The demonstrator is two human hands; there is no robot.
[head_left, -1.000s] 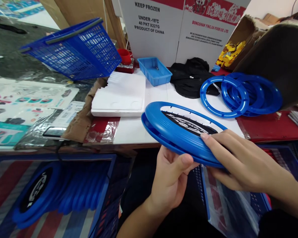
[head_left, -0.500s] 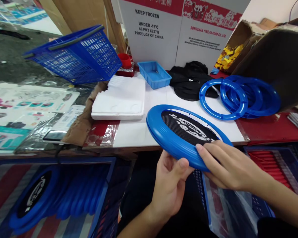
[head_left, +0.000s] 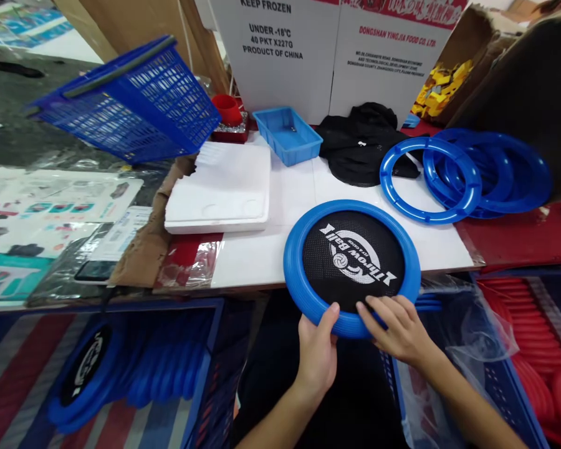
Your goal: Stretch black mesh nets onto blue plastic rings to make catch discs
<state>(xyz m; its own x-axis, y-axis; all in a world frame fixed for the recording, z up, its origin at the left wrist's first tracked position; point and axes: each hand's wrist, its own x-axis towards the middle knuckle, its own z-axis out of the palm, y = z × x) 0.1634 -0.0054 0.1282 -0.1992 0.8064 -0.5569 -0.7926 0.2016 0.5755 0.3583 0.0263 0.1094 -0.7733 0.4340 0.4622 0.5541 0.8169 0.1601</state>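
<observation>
A round blue throw-ball disc [head_left: 293, 268] with a black mesh centre and white "Throw Ball" print is held at the front edge of the worktable, its printed face up. My left hand [head_left: 318, 349] grips its near rim, thumb on top and fingers underneath. Just to the right, my right hand [head_left: 395, 327] also holds the near rim, its fingertips over the edge of the mesh. Behind the disc to the right lie loose blue plastic rings [head_left: 389, 181], several of them overlapping. Black mesh fabric pieces [head_left: 355, 146] lie in a pile beside the rings.
A light blue tray [head_left: 287, 137], a white foam block [head_left: 219, 193] and a tilted blue basket [head_left: 135, 100] stand on the left. Finished-looking blue discs [head_left: 81, 380] fill a crate lower left; red discs [head_left: 523, 318] sit lower right. A cardboard box [head_left: 509, 81] holds yellow parts.
The disc has turned from a steep tilt to lie flatter, with its printed face toward me. My right hand has shifted left along the rim, nearer to my left hand.
</observation>
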